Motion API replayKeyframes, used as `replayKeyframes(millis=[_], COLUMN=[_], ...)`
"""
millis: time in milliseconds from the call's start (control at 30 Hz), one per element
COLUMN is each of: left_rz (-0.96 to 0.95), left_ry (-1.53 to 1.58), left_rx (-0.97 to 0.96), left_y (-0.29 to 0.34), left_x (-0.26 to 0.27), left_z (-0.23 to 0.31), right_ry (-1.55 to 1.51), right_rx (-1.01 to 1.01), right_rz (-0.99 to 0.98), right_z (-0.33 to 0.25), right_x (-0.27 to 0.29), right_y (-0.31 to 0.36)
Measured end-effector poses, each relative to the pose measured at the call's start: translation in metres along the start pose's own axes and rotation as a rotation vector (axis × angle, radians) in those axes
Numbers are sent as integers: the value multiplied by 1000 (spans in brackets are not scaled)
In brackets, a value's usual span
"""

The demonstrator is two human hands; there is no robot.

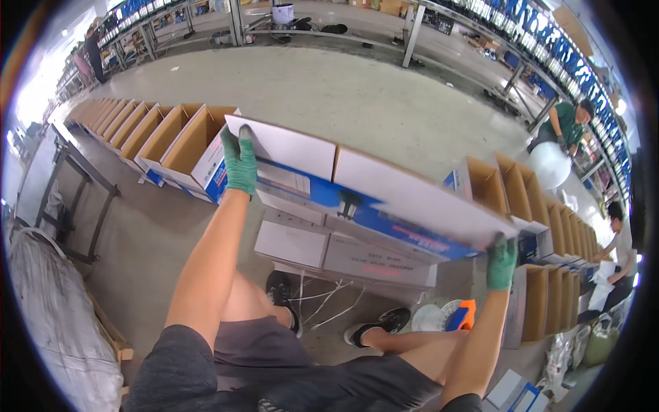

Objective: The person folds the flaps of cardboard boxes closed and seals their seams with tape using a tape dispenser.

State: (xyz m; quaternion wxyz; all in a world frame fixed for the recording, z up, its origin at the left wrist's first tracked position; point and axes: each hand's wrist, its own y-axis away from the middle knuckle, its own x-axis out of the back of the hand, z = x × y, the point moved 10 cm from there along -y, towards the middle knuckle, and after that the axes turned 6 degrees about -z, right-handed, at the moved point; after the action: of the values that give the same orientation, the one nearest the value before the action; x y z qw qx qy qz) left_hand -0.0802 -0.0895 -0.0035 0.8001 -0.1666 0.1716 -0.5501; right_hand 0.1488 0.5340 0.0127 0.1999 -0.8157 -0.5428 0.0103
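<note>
A long flattened cardboard carton [384,213], white along its upper flaps with a blue printed band, is held up across the front of me. My left hand [240,161], in a green glove, grips its left end with the thumb on the near face. At the right end, my right hand [502,261], gloved alike, is closed on the carton's edge; some blur lies there. Below, more flat cartons [292,244] lie stacked on the floor by my feet, partly hidden by the held one.
A row of open-topped cartons [195,141] runs off to the left; others [542,295] stand at the right. An orange-and-blue tool [467,314] lies near my right forearm. Loose straps [329,302] lie between my feet. Two people work at far right. A wrapped grey bundle [58,316] stands left.
</note>
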Motion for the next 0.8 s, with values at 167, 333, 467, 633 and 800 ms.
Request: replayKeyframes(millis=[167, 333, 467, 633, 800], left_rz=[-1, -81, -163, -219, -233], left_ry=[57, 12, 75, 94, 161], left_rx=[13, 147, 129, 136, 128], left_y=[4, 9, 11, 13, 8], left_x=[1, -6, -4, -3, -23], left_z=[56, 62, 62, 64, 67], right_ry=[562, 856, 861, 921, 1345], right_rx=[256, -336, -437, -470, -152], right_rz=[-193, -779, -1039, -1175, -922], right_z=[-170, -138, -107, -85, -112], right_x=[-29, -93, -103, -101, -107], right_y=[-14, -27, -39, -49, -74])
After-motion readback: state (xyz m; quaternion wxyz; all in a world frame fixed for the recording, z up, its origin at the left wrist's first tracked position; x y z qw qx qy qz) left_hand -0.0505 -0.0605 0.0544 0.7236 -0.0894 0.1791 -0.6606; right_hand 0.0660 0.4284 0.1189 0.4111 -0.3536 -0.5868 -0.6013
